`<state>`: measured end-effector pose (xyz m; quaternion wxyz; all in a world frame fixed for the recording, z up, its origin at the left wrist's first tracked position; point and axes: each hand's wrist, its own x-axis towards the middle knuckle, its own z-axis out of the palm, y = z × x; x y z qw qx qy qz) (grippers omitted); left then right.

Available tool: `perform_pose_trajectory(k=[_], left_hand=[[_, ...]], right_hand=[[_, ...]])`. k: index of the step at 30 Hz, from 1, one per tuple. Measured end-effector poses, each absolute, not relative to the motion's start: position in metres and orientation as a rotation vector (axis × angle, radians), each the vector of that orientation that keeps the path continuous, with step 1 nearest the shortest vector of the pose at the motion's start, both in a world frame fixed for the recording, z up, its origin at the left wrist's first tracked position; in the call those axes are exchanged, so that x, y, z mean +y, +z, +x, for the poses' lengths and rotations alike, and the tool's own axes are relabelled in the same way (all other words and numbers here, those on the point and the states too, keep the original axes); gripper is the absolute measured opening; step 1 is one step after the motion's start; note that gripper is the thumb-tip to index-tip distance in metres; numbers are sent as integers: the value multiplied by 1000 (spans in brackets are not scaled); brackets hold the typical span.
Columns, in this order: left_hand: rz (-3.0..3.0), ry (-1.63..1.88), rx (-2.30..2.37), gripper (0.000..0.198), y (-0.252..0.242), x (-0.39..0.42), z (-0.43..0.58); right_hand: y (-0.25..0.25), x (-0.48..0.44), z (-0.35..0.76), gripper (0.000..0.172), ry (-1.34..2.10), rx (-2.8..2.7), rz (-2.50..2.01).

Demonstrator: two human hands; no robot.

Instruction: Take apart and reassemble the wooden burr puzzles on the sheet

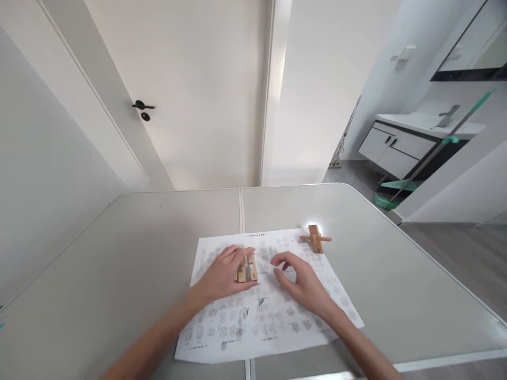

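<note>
My left hand (227, 272) is closed around notched wooden puzzle pieces (252, 268), light in colour, with a gap showing between them. Thumb and fingers grip their near and far ends; the palm hides the left side. To the right, my right hand (299, 279) hovers over the printed sheet (277, 343), its fingers curved and parted with nothing between them. Beyond it, at the sheet's upper right corner, lies a small assembly of crossed wooden pieces (316, 239). Rows of small grey diagrams cover the paper.
The sheet lies across the seam of a grey table (99, 274) with a pale edge. Behind the table stands a white door with a black handle (142, 105). Off to the right are a washbasin cabinet (400, 145) and a green broom with a dustpan (386, 200).
</note>
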<state>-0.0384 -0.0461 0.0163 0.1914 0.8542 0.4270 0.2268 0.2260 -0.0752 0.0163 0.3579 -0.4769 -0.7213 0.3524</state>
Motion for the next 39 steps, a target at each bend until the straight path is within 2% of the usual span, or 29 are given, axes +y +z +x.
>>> perform_pose_trajectory(k=[6, 11, 14, 17, 19, 22, 26, 29, 36, 39], left_hand=[[2416, 631, 1156, 69, -2, -31, -36], [2355, 646, 1153, 93, -9, -27, -50], [2333, 647, 1151, 100, -7, -24, -64], [2356, 621, 1183, 96, -3, -23, -74], [2380, 610, 1192, 85, -2, -22, -78], [2381, 629, 1195, 69, -2, -22, -80], [2239, 692, 1191, 73, -1, -20, -80], [1999, 864, 1198, 73, 3, -20, -77], [1170, 1137, 1058, 57, 6, -27, -63], [937, 1160, 876, 64, 6, -29, -57]], right_hand=[[9, -19, 206, 36, 873, -2088, -999], [-3, -1, 201, 41, 923, -2104, -984], [-9, -1, 200, 57, 921, -2161, -949], [-14, -5, 201, 77, 849, -2257, -934], [-17, -8, 201, 85, 768, -2310, -915], [-20, -13, 199, 75, 637, -2314, -909], [-22, -16, 193, 60, 587, -2172, -929], [-24, -17, 188, 57, 606, -2028, -934], [-31, -23, 177, 56, 462, -1864, -948], [-31, -28, 174, 57, 408, -1847, -948]])
